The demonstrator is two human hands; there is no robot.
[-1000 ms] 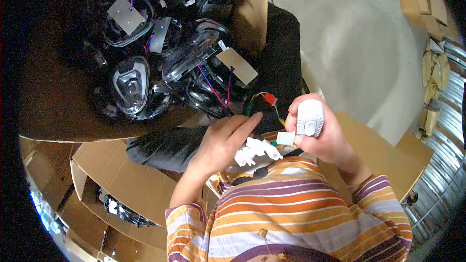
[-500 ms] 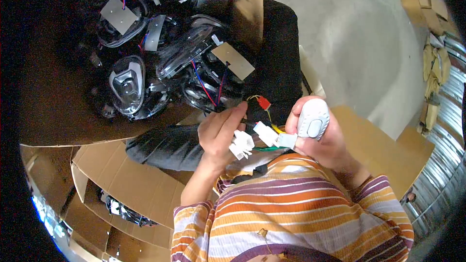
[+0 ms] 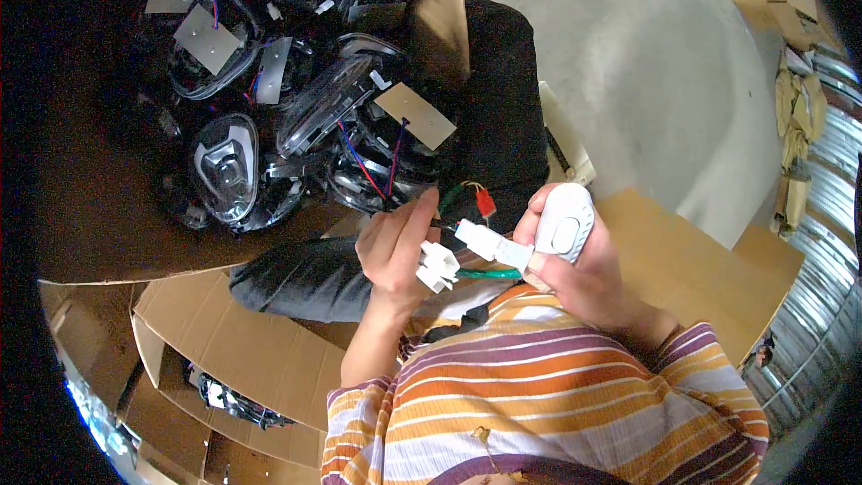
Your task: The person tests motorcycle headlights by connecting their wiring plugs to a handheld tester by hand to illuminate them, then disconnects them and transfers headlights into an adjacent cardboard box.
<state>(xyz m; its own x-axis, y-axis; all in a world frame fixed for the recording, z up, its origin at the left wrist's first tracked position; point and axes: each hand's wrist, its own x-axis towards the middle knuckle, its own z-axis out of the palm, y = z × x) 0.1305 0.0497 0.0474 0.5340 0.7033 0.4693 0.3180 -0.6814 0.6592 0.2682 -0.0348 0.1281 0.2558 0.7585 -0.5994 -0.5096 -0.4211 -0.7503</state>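
The right hand (image 3: 584,265) gripped a white device (image 3: 565,223); a connector (image 3: 480,239) projected toward nine o'clock. The left hand (image 3: 392,247) held plugs (image 3: 437,267) at its four o'clock. Lamps (image 3: 314,108) lay at ten o'clock.

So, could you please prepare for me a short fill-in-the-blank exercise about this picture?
The rounded white device sits in the ____ hand.
Near the white plugs is a small ____ plug.
The person's shirt has a pattern of coloured ____.
The large box at upper left is made of ____.

Missing words: right; red; stripes; cardboard.
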